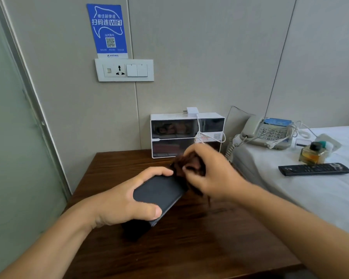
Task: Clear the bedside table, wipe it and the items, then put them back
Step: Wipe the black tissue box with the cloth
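We had the left hand [127,200] wrapped round a dark flat device [159,195], prob. a phone or power bank, held just above the worktop [113,170] near its middle. Thumb sat on the near long edge, fingers over the far one. Its long axis ran from near-left up to far-right, and that far-right end pointed straight at our right hand [212,174]. That hand was bunched round a dark brown cloth [186,168], pressed against the device's far end, so we judged the wipe would run back along that axis toward the left hand. Right hand was the working one; left only steadied.

Count: one device, one cloth, both in hand. One white box w/ dark panels [186,135] stood at the worktop's back edge, right of centre, a white cable draped over it. On the bed beside the worktop's right edge: one telephone [268,131], one remote [313,169], one amber bottle w/ black cap [313,154]. Those three, we reckoned, had been cleared off and were waiting to go back.
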### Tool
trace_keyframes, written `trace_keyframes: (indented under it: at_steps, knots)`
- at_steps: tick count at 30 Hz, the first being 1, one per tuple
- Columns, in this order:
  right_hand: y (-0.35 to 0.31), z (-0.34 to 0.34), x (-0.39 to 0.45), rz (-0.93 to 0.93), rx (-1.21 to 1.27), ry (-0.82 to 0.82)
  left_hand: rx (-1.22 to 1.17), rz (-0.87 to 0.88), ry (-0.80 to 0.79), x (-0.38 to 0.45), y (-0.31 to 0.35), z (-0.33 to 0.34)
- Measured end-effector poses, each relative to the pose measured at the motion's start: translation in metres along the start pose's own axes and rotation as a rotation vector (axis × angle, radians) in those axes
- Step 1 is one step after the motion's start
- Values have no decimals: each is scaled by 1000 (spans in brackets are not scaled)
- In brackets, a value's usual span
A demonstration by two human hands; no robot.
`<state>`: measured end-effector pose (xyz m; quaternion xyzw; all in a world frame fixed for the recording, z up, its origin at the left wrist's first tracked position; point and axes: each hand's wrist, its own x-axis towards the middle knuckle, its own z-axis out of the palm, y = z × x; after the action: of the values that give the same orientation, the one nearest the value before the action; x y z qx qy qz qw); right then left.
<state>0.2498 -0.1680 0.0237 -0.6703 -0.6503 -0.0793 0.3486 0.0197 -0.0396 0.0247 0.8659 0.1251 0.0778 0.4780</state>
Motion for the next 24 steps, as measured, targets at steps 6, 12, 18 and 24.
trace_keyframes:
  at_steps: [6,12,18,24]
  knots:
    - [12,3,19,123,-86,111,-14,-18,-2,-1,1,0]
    - [-6,3,33,64,3,29,-66,-91,43,0,-10,-1]
    - [-19,5,33,31,27,-20,33,-109,27,2,-10,2]
    - [-11,-7,37,126,-62,-25,46,-122,32,2,-12,4]
